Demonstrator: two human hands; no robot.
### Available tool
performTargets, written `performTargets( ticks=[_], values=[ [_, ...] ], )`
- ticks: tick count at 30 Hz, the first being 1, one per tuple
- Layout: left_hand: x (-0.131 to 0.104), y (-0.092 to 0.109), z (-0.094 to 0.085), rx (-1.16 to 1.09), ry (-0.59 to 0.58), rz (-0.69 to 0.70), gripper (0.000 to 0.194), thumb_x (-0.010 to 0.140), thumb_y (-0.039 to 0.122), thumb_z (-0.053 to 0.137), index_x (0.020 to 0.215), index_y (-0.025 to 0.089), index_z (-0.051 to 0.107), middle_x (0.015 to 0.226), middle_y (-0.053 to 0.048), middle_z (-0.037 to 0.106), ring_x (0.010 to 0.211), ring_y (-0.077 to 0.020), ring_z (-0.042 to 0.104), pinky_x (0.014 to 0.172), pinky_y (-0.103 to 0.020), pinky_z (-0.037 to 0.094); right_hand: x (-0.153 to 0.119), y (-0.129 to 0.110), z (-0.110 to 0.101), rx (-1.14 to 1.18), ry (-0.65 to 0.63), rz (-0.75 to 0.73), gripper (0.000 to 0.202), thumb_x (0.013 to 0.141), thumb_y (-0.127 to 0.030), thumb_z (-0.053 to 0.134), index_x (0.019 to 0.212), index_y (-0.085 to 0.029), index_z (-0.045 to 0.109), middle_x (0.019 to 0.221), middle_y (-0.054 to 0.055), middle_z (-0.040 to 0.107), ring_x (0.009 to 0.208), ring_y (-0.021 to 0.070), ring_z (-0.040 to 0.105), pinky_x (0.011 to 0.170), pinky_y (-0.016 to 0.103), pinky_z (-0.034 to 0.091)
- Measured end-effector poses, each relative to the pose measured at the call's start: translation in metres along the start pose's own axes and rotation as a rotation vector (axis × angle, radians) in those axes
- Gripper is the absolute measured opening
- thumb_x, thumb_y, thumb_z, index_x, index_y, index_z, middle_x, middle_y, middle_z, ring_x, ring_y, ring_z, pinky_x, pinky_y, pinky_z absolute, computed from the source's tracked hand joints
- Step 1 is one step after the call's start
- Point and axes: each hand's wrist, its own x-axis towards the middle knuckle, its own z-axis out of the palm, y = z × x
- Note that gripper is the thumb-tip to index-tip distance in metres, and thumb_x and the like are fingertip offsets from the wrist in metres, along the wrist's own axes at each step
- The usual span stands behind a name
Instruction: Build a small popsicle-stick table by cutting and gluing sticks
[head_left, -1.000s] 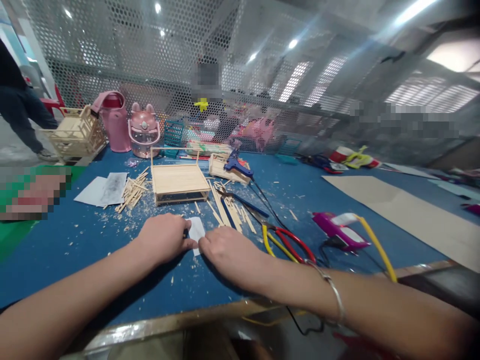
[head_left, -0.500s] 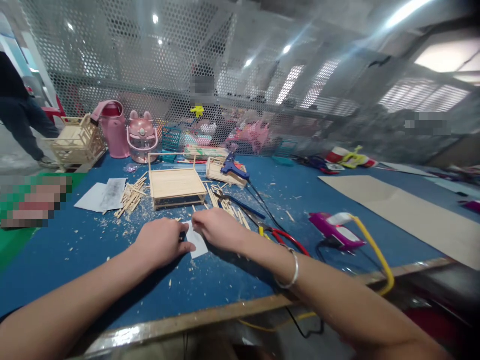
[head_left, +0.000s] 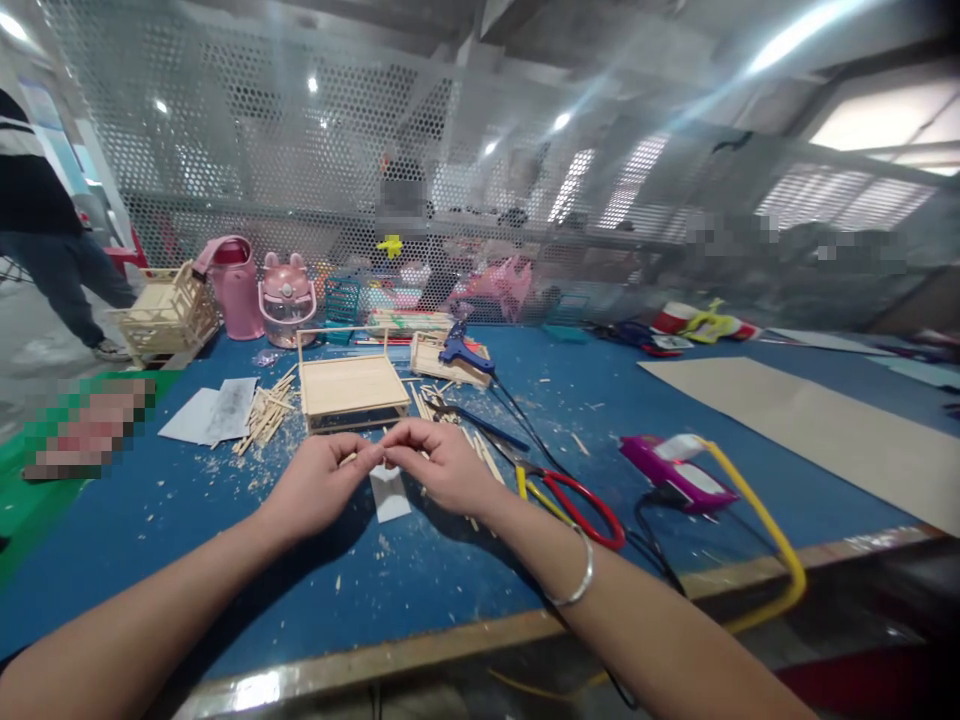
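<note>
Blue worktable (head_left: 450, 570), littered with wood chips; perforated metal screen behind. At far left, a loose pile of wooden sticks (head_left: 264, 412) is seen beside paper sheets (head_left: 210, 412). A small stick-built frame (head_left: 351, 388) stands just beyond the hands. Left hand (head_left: 315, 485) and right hand (head_left: 444, 465) are raised together, fingertips touching, pinched shut on a thin wooden stick (head_left: 349, 458). A white paper scrap (head_left: 390, 497) lies beneath them. Red-handled scissors (head_left: 581, 505) lie to the right, near a purple glue gun (head_left: 675, 472).

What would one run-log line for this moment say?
left hand: pinches stick | right hand: fingertips meet left | paper: below hands on table | frame: behind
</note>
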Motion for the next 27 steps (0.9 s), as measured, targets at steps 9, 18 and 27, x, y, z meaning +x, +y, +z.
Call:
performTargets(
  ticks=[9, 18, 27],
  values=[
    [0.000, -0.002, 0.004, -0.628, -0.160, -0.188, 0.035, 0.072, 0.049, 0.052, 0.061, 0.019, 0.038, 0.041, 0.010, 0.024, 0.036, -0.0038, 0.016, 0.036, -0.018, 0.013, 0.000, 0.004, 0.005, 0.223, 0.017, -0.014, 0.018, 0.071, -0.022, 0.060, 0.088, -0.014, 0.061, 0.077, 0.001, 0.056, 0.070, 0.0097, 0.052, 0.065, 0.023, 0.041],
    [-0.003, -0.003, 0.008, -0.083, -0.104, -0.033, 0.033, 0.078, 0.045, 0.043, 0.070, 0.016, 0.056, 0.054, 0.002, 0.050, 0.048, -0.0083, 0.039, 0.049, -0.021, 0.030, -0.003, -0.001, -0.004, -0.073, 0.086, -0.118, 0.019, 0.087, -0.025, 0.035, 0.080, -0.015, 0.049, 0.071, 0.001, 0.053, 0.066, 0.0096, 0.050, 0.064, 0.022, 0.039],
    [-0.005, -0.001, 0.002, 0.358, 0.099, 0.032, 0.035, 0.078, 0.044, 0.043, 0.091, 0.020, 0.065, 0.059, 0.000, 0.062, 0.050, -0.0123, 0.049, 0.054, -0.024, 0.035, -0.003, 0.006, -0.009, -0.631, -0.253, -0.211, 0.018, 0.083, -0.015, 0.039, 0.088, -0.014, 0.056, 0.084, 0.007, 0.063, 0.076, 0.0135, 0.054, 0.067, 0.024, 0.038]
  ],
)
